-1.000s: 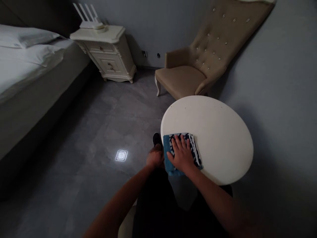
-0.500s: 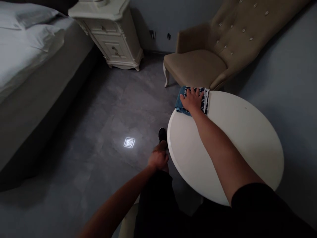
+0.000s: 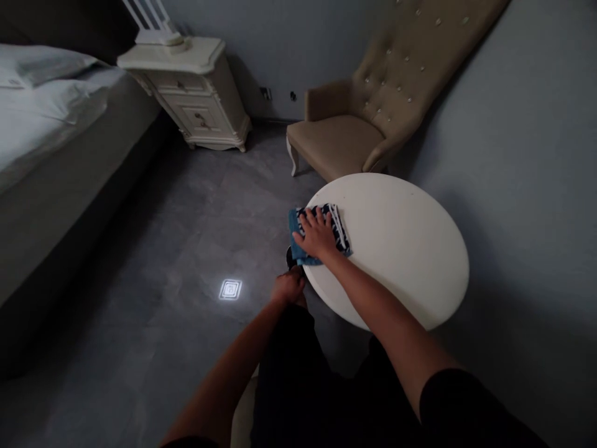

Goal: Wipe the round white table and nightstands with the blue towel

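My right hand (image 3: 318,236) lies flat with its fingers spread on a folded cloth (image 3: 342,240), blue with a dark and white pattern. The cloth rests at the left edge of a round white table (image 3: 401,249), its blue part reaching slightly past the rim. Beside the table, low by my knee, is my left hand (image 3: 288,287), seen from the back. Its fingers point down and are mostly hidden, so I cannot make out whether it holds anything.
A tan tufted armchair (image 3: 336,140) stands beyond the table, against the wall. At the far left are a white nightstand (image 3: 205,93) and a bed (image 3: 60,143). A bright square light patch (image 3: 230,290) shows on the grey floor (image 3: 186,230).
My right hand has slid the cloth along the table's left edge, nearer to me. The view has shifted, showing more of the nightstand. My left hand stays low by the knee.
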Demonstrator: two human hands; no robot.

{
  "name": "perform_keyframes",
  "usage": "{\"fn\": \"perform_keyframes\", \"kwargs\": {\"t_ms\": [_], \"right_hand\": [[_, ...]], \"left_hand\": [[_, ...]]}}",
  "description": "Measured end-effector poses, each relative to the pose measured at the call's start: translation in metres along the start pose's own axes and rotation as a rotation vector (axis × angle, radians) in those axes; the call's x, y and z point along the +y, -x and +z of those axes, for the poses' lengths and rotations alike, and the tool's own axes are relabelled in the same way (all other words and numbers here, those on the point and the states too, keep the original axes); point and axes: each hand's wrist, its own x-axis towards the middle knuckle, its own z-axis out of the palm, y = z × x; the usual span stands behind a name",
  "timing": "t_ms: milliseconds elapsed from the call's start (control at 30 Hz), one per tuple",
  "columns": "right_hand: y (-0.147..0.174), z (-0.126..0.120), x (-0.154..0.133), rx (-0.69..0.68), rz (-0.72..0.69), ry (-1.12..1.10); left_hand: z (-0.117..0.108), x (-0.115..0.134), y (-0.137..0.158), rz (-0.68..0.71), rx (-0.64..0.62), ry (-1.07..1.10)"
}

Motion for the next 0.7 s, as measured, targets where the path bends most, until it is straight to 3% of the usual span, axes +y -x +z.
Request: {"fn": "perform_keyframes", "kwargs": {"t_ms": [233, 400, 467, 533, 633, 700], "right_hand": [[0.132, -0.006, -0.025, 0.010, 0.082, -0.074], [0.188, -0.014, -0.016, 0.100, 0.168, -0.267], [0.209, -0.023, -0.003, 0.206, 0.219, -0.453], [0.234, -0.033, 0.014, 0.395, 0.284, -0.642], [0.278, -0.045, 0.040, 0.667, 0.409, -0.755], [0.307, -0.048, 0.053, 0.702, 0.533, -0.782]], "left_hand": [[-0.001, 0.005, 0.026, 0.042, 0.025, -0.035], [0.001, 0.011, 0.052, 0.067, 0.285, 0.090], [0.009, 0.009, 0.068, 0.074, 0.398, 0.216], [0.022, 0.008, 0.087, 0.065, 0.490, 0.381], [0.048, 0.012, 0.120, 0.120, 0.557, 0.597], [0.063, 0.022, 0.141, 0.200, 0.599, 0.612]]}}
